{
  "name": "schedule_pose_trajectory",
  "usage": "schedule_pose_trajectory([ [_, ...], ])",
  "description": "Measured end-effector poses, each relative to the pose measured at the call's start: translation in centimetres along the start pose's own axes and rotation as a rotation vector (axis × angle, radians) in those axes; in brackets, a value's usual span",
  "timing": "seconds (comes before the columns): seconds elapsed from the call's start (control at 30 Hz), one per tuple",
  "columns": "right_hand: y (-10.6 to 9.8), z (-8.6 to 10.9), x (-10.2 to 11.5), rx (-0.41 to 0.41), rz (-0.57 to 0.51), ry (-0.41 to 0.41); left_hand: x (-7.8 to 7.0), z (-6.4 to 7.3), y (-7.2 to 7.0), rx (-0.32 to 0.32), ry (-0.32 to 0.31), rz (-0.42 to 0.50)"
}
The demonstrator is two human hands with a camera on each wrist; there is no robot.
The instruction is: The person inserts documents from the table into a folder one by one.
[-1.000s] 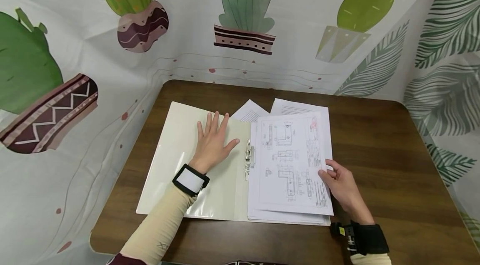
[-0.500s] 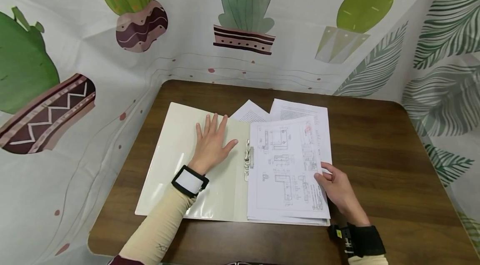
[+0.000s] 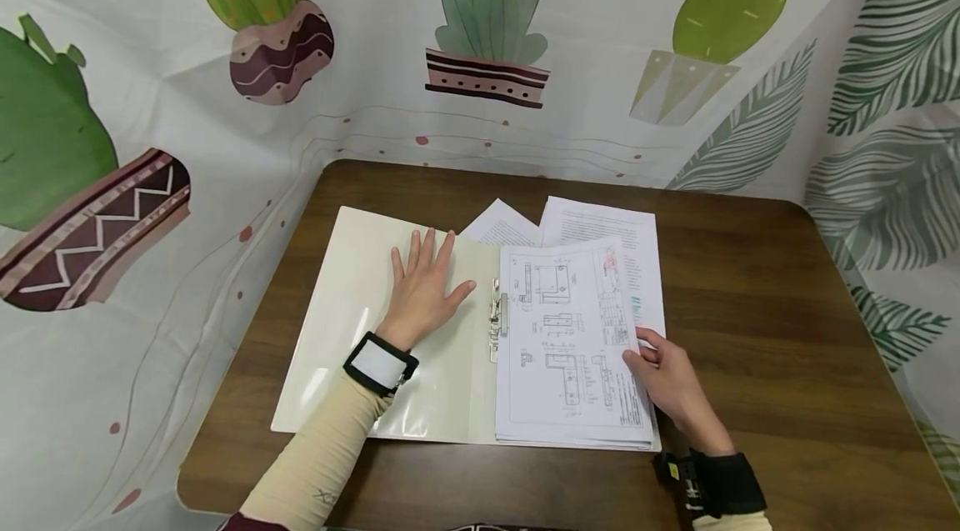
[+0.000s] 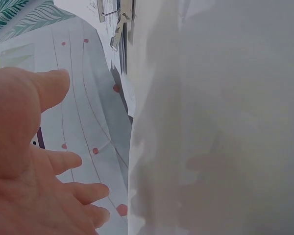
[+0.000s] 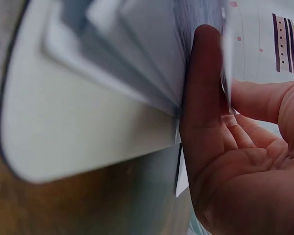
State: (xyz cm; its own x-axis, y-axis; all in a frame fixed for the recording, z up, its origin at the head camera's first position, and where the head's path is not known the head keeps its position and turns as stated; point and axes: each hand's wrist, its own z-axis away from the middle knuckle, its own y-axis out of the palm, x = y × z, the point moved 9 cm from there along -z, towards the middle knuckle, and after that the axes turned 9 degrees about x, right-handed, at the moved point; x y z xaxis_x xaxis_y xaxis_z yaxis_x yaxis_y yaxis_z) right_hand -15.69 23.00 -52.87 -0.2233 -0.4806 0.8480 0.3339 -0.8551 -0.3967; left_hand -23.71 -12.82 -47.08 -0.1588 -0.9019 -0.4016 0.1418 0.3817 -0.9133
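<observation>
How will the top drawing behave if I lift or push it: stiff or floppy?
Probably floppy and light: the drawing looks like thin paper, pinched near its edge by the right hand. It could snag if pushed left, since its left edge lies close to the clip.

One folder (image 3: pixel 442 381), two wristbands (image 3: pixel 380 363) (image 3: pixel 727 483)

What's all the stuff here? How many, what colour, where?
folder: one, cream, open on table
table: one, brown, under folder
metal clip: one, silver, inside folder
drawing page: one, white, folder's right side
other pages: several, white, beneath drawing page
loose papers: at least two, white, beyond folder
cactus cloth: at least one, white-green, behind table
wristbands: two, black, beside sleeves
sleeves: two, cream, bottom of head view
left hand: one, bare, over folder's left side
right hand: one, bare, pinching drawing page
</observation>
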Motion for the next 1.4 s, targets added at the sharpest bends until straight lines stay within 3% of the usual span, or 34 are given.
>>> schedule_pose_trajectory([
  [0.1, 0.1, 0.0, -0.1, -0.009, 0.053, -0.005, 0.0, -0.1, 0.1, 0.01, -0.004, -0.008],
  [0.33, -0.2, 0.1, 0.6, -0.069, 0.332, -0.005, 0.1, -0.2, 0.5, 0.033, -0.018, -0.022],
  [0.43, -0.4, 0.2, 1.0, -0.095, 0.406, -0.003, 0.1, -0.2, 0.6, 0.036, -0.02, -0.028],
  [0.97, -0.9, 0.8, 1.4, -0.117, 0.46, 0.028, -0.3, -0.1, 0.3, 0.04, -0.018, -0.016],
  [1.1, -1.5, 1.0, 2.5, -0.212, 0.477, -0.053, -0.6, -0.3, -0.1, 0.05, -0.009, -0.017],
  [1.23, -1.4, 1.3, 4.1, -0.31, 0.505, -0.219, -0.7, -0.4, -0.6, 0.05, 0.01, -0.01],
  [1.33, -0.9, 1.1, 5.0, -0.315, 0.511, -0.305, -0.6, -0.6, -1.1, 0.045, 0.024, -0.01],
  [1.4, -0.6, 0.8, 5.3, -0.3, 0.515, -0.32, -0.6, -1.0, -1.4, 0.046, 0.032, -0.009],
])
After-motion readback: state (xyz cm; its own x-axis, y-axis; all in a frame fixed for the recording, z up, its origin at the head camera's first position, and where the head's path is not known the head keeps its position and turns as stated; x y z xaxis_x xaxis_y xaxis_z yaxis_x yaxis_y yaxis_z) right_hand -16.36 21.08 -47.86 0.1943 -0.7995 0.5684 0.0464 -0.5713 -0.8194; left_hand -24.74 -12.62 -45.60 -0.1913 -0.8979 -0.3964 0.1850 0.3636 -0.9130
